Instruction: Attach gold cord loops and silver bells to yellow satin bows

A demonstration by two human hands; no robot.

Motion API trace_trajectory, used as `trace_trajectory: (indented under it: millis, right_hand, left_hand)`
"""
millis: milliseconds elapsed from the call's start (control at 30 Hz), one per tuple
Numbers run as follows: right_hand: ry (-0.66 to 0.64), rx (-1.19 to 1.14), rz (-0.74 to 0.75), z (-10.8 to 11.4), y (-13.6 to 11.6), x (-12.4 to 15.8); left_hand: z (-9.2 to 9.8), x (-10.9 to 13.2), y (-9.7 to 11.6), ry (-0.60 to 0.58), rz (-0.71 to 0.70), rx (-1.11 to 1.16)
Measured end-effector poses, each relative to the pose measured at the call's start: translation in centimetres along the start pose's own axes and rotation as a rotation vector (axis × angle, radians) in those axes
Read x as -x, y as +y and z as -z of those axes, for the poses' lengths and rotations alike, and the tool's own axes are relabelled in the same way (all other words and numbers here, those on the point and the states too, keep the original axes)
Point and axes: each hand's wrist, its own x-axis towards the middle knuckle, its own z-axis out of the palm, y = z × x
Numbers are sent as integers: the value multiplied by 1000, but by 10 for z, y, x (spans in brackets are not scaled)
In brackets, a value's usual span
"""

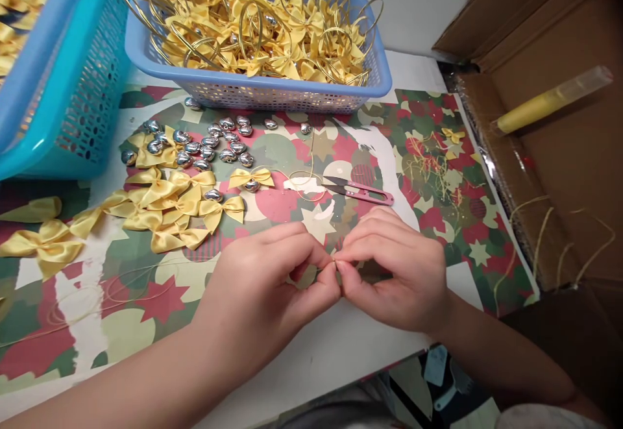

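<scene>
Two hands, fingertips meeting: left hand (277, 267) and right hand (399, 263) each pinched on thin thread (334, 261), caught between thumbs and forefingers, pink snips (353, 190) just beyond.

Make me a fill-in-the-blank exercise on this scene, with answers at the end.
The loose bows are coloured ____.
The snips have a ____ handle.
The basket behind the silver beads is ____.
The left hand and right hand meet at their ____.

Missing words: yellow; pink; blue; fingertips.
</scene>
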Motion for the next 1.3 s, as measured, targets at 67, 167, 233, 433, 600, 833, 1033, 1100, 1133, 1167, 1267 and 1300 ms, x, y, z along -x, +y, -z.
trace_trajectory:
  millis: [67,167,233,433,600,833,1033,1100,1133,1167,1267,1300]
  right_hand:
    - [4,9,2,-1,0,1]
    - [14,9,-2,-2,-1,1]
    - [22,4,-5,-3,-1,1]
    - [33,-7,-18,-5,0,0]
    - [40,-10,-21,-5,0,1]
    - [44,-10,-35,-2,1,0]
    - [63,-20,-54,-1,0,0]
    - [68,-34,-62,-1,0,0]
    - [73,-40,-67,0,-1,0]
    - [76,-46,-72,0,-1,0]
    - [72,-55,-73,-1,-1,0]
    - [66,-57,-71,-1,-1,0]
  left_hand:
    - [0,0,0,-11,10,-7]
    - [2,0,1,-18,13,-13]
    - [2,0,1,-15,14,-14]
    - [2,-2,1,-21,40,-3]
    - [1,-2,0,-30,51,6]
    - [1,-1,0,-30,60,3]
    - [2,-2,2,-32,77,19]
    - [2,-2,3,-28,84,39]
    - [2,-3,3,-27,84,51]
    - [2,-3,2,-29,85,63]
    - [2,-2,2,-31,93,83]
    - [2,-2,2,-33,96,88]
